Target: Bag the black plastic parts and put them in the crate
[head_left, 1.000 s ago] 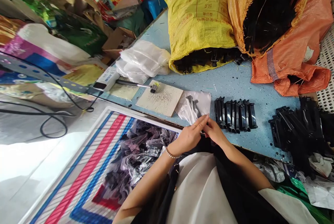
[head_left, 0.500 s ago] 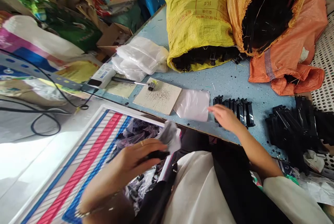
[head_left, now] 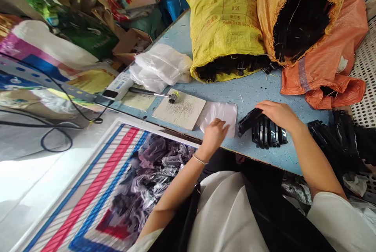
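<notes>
My left hand (head_left: 216, 135) rests at the near side of a flat stack of clear plastic bags (head_left: 227, 112), its fingertips on the film and slightly apart. Held in my right hand (head_left: 277, 114) is a long black plastic part (head_left: 249, 121), tilted at the left end of a row. The other black plastic parts (head_left: 269, 132) of that row stand side by side on the blue speckled table (head_left: 252, 91). Left of the bags lies a beige board (head_left: 176, 113) with dark specks and the head of a black-handled tool (head_left: 158, 94) on it.
Below the table's front edge, a striped crate (head_left: 96, 189) holds many bagged dark pieces (head_left: 155, 170). Yellow (head_left: 223, 21) and orange sacks (head_left: 311, 48) of black parts stand at the back. More black parts (head_left: 329, 142) are piled right; folded plastic bags (head_left: 163, 66) lie left.
My left hand has left the crate area, where it had a bagged piece, and moved up onto the clear bags. My right hand has taken hold of a black part from the row.
</notes>
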